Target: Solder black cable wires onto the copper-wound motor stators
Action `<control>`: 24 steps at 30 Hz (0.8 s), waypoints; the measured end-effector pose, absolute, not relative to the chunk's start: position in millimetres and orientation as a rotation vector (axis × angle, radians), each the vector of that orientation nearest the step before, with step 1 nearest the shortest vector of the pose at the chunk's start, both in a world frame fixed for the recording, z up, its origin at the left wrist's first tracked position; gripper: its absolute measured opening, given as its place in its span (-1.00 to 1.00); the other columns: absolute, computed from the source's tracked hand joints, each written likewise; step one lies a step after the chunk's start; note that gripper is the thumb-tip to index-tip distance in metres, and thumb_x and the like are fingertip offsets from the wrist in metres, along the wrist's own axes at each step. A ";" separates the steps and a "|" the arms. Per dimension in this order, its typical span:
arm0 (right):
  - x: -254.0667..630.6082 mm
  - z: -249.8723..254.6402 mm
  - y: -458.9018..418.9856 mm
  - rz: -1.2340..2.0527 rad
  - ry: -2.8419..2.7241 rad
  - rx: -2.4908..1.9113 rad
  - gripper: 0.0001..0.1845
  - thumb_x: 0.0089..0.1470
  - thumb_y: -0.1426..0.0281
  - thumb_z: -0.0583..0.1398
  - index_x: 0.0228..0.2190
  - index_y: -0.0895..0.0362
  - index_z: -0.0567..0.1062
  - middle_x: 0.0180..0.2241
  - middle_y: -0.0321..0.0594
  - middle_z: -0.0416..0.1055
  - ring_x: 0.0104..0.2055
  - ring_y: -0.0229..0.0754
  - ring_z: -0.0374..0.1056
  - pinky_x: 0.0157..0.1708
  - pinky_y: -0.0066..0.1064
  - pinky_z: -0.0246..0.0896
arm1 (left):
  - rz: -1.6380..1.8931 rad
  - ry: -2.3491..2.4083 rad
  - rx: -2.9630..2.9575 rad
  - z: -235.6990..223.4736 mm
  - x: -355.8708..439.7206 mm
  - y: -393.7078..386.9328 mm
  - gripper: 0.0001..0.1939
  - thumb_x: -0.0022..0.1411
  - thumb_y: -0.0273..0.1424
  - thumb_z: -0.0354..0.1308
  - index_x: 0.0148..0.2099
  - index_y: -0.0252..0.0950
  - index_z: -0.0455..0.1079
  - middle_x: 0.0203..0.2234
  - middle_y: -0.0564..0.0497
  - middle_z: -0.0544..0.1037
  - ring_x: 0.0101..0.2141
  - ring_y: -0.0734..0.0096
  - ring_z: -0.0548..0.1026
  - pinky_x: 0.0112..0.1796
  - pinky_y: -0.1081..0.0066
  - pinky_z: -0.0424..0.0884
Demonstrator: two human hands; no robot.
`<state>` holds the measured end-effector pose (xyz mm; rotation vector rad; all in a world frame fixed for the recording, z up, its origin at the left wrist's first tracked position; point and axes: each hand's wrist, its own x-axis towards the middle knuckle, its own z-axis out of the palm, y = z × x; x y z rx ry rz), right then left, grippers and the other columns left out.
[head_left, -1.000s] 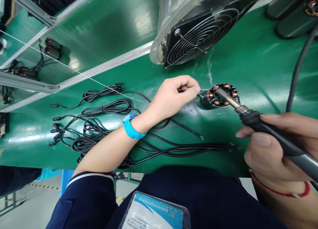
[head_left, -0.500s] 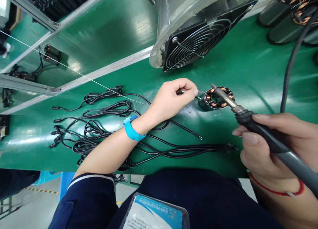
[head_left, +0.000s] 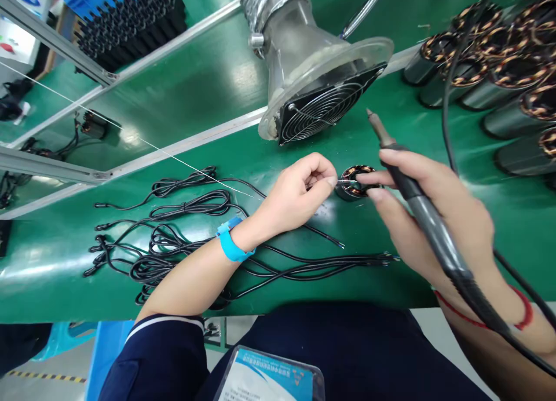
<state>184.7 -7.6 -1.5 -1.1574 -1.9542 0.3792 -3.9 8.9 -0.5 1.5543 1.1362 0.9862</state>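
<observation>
My left hand [head_left: 299,192] pinches a thin black wire end [head_left: 343,182] at the rim of a small motor stator with copper windings [head_left: 353,181] that stands on the green bench [head_left: 217,152]. My right hand [head_left: 430,221] grips a soldering iron [head_left: 417,207] along the palm, its tip lifted and pointing up and away toward the fan. The right thumb and forefinger reach to the stator and touch the wire beside the left fingertips. A blue wrist strap [head_left: 230,241] circles my left wrist.
Several coiled black cables [head_left: 182,233] lie on the bench at left. A fume extractor fan on a metal duct [head_left: 321,88] stands behind the stator. Several stators [head_left: 490,59] are grouped at the back right. A thin solder wire [head_left: 130,135] stretches in from the left.
The soldering iron has lifted off the stator and its tip now points up. My right fingers have moved in to the stator. The view has tilted, showing more of the back.
</observation>
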 end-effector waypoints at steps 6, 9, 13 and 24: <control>175.4 -2.3 1.8 0.432 -1.915 -1.134 -0.51 0.16 0.41 0.23 0.11 -0.04 0.33 -0.27 -0.38 0.53 -0.12 -0.23 0.46 -0.15 -0.37 0.42 | 0.938 1.173 1.623 2.6 -3.0 4.5 -0.85 0.31 -0.35 0.06 -0.32 -0.28 0.28 -0.45 0.08 0.41 -0.43 0.54 0.37 -0.38 0.48 0.31; 174.5 -8.3 2.8 0.459 -1.874 -1.087 -0.47 0.14 0.42 0.25 0.12 -0.10 0.31 -0.30 -0.42 0.52 -0.14 -0.23 0.47 -0.17 -0.38 0.44 | 0.946 1.197 1.791 5.6 -3.5 3.7 -0.84 0.28 -0.39 0.09 -0.37 -0.29 0.31 -0.42 0.04 0.44 -0.35 0.47 0.40 -0.29 0.43 0.34; 174.5 -13.8 4.9 0.468 -1.883 -1.048 -0.46 0.12 0.43 0.25 0.11 -0.09 0.32 -0.30 -0.40 0.52 -0.10 -0.19 0.47 -0.12 -0.33 0.44 | 0.899 1.191 1.928 8.0 -3.9 1.5 -0.87 0.22 -0.51 0.10 -0.40 -0.30 0.31 -0.41 0.03 0.44 -0.32 0.46 0.39 -0.25 0.41 0.33; 210.7 -22.1 -20.8 0.309 -1.702 -0.946 -0.55 0.04 0.41 0.30 0.01 -0.01 0.51 -0.38 -0.25 0.55 -0.44 -0.20 0.45 -0.41 -0.32 0.37 | 0.793 1.326 1.687 1.8 4.8 -0.9 -0.84 0.12 -0.57 0.11 -0.47 -0.30 0.25 -0.50 0.11 0.36 -0.48 0.58 0.28 -0.41 0.46 0.25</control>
